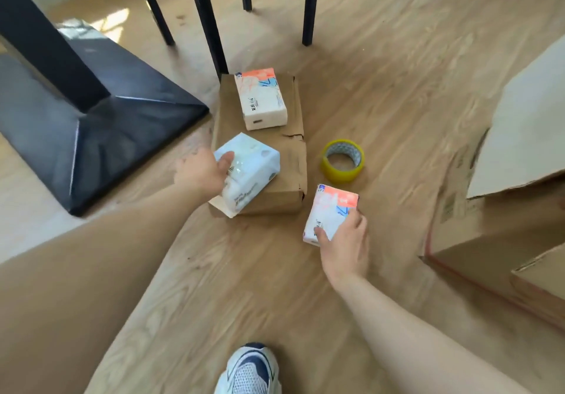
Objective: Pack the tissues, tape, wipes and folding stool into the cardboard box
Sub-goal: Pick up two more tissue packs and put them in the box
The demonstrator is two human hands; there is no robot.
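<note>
A black metal table base [91,136] stands at the far left on the pale wood-grain floor [397,72]. Just right of it lies a flat, closed brown cardboard carton [293,173]. The left hand [203,173] grips a pale blue soft plastic pack of tissues [247,173] at the carton's near end, thumb on top, fingers wrapped around its left side. A white-and-orange tissue pack [261,98] rests on the carton's far end. A roll of yellow packing tape [343,161] lies flat on the floor beside the carton. Nearer, the right hand [345,240] clasps a second white-and-orange tissue pack [330,213] on the floor, thumb and fingers pinching its near end. The large open brown cardboard box [501,210] stands at the right edge, flaps up; its inside is hidden
</note>
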